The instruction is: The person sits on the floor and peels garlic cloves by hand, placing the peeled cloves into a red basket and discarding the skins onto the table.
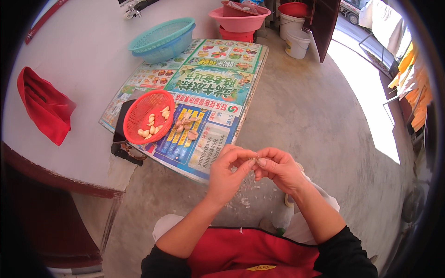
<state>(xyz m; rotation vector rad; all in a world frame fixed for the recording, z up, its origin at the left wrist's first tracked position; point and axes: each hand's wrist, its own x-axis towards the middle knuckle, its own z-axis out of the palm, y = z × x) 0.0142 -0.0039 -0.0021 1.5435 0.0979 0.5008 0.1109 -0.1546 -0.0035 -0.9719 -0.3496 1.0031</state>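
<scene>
My left hand [231, 170] and my right hand [278, 168] meet above the floor, just past the table's near corner. Their fingertips pinch a small pale piece [255, 160], which looks like a garlic clove, mostly hidden by the fingers. A red plastic basket [134, 116] with several peeled garlic cloves [152, 129] stands on the low table, left of my hands. Beside the basket lie unpeeled garlic cloves [184, 121] and a larger piece of garlic bulb [192, 135].
A sheet printed with writing covers the table [208, 81]. Blue-green baskets [163, 40] stand at its far end, a dark flat object [121, 121] at its left edge. Garlic skins [245, 201] litter the floor below my hands. Basins [240, 21] and white buckets [297, 43] stand farther back.
</scene>
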